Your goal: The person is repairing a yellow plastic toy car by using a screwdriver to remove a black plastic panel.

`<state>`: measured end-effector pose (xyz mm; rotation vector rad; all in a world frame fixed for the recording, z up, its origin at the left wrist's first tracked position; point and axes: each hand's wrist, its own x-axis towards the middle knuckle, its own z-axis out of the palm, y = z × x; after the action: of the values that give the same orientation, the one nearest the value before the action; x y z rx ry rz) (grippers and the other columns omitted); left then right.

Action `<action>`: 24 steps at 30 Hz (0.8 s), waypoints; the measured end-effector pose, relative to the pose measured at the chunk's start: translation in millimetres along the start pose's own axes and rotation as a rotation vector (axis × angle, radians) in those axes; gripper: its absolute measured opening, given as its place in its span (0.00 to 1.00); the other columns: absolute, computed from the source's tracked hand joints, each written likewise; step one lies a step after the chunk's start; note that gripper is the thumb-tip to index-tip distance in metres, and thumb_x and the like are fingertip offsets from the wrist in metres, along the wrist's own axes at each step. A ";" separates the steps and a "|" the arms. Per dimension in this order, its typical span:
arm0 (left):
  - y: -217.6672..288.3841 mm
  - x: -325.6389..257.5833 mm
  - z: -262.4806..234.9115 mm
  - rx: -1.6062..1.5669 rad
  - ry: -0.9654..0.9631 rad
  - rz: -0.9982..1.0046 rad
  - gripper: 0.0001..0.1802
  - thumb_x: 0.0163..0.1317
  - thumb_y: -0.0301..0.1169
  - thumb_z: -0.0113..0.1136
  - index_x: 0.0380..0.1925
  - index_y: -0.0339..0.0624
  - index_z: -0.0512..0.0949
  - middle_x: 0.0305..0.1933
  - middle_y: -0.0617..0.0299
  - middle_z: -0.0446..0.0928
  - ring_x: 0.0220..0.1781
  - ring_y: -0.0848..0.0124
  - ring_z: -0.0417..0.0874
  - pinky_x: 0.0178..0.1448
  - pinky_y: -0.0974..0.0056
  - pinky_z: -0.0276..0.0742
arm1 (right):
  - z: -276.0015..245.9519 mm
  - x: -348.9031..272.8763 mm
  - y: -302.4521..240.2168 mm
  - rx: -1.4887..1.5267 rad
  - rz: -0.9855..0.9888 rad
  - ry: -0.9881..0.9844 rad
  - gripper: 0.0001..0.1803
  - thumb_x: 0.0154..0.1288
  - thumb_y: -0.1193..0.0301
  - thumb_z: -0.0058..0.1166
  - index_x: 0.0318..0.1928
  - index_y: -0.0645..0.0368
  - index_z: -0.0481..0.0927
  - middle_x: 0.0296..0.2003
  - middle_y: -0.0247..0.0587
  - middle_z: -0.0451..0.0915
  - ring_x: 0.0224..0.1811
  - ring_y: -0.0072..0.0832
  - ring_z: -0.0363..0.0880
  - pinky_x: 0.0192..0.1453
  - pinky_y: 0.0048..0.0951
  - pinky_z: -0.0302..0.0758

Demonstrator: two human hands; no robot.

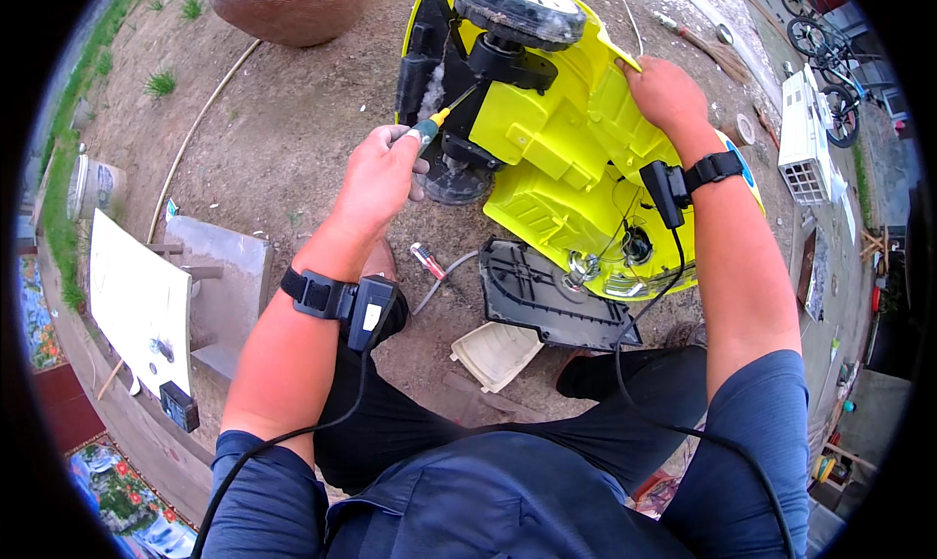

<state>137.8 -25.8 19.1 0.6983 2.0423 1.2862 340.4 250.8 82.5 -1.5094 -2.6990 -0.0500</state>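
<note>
One pale tray (496,354) lies on the dirt at six o'clock, between the person's feet. Just beyond it, toward four o'clock, a black ribbed panel (532,291) sits flat on the ground, apparently off the toy, though where it belongs cannot be told. Next, from four round to twelve o'clock, is the yellow toy car body (537,149), tipped so its hollow underside shows. Thin wires (615,232) hang loose inside, so the work looks partway through, not finished.

At half past ten, the left hand (381,174) pinches the handle of a screwdriver (427,128), fingers closed around it. Its shaft points up to the black bracket (517,66) at twelve; whether the tip touches anything is too fine to tell. At half past one, the right hand (669,91) grips the body's yellow rim, fingers curled over it.

Both the lower wheel (454,186) at eleven and the upper wheel (517,13) at twelve are in place, and the bracket is on too. How many screws are out or left does not show. Farther off, a clay pot (298,8) stands at eleven and bicycles (830,61) at two.
</note>
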 end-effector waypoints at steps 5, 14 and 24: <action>-14.0 -5.5 8.4 0.949 0.225 0.590 0.19 0.71 0.38 0.52 0.54 0.36 0.72 0.36 0.56 0.78 0.32 0.66 0.81 0.32 0.64 0.79 | -8.5 -1.9 -5.6 -0.021 0.024 -0.055 0.26 0.72 0.46 0.39 0.50 0.51 0.81 0.50 0.47 0.82 0.53 0.49 0.80 0.55 0.48 0.76; -22.5 10.6 -4.9 0.355 0.000 0.173 0.20 0.69 0.39 0.56 0.51 0.34 0.71 0.35 0.60 0.78 0.30 0.71 0.81 0.32 0.64 0.78 | -8.2 -4.2 -9.1 -0.020 0.012 -0.029 0.25 0.72 0.47 0.40 0.49 0.51 0.82 0.49 0.47 0.83 0.53 0.48 0.80 0.54 0.47 0.77; -2.0 12.1 -7.6 -0.388 -0.216 -0.319 0.21 0.60 0.36 0.65 0.49 0.36 0.73 0.40 0.43 0.79 0.38 0.47 0.83 0.41 0.52 0.80 | -6.2 -4.7 -5.8 -0.032 0.012 -0.010 0.23 0.72 0.50 0.40 0.48 0.50 0.83 0.48 0.47 0.83 0.52 0.48 0.81 0.54 0.47 0.77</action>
<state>123.9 -22.4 17.2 0.3023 1.5895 1.3017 338.0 243.5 88.4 -1.5385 -2.7090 -0.0861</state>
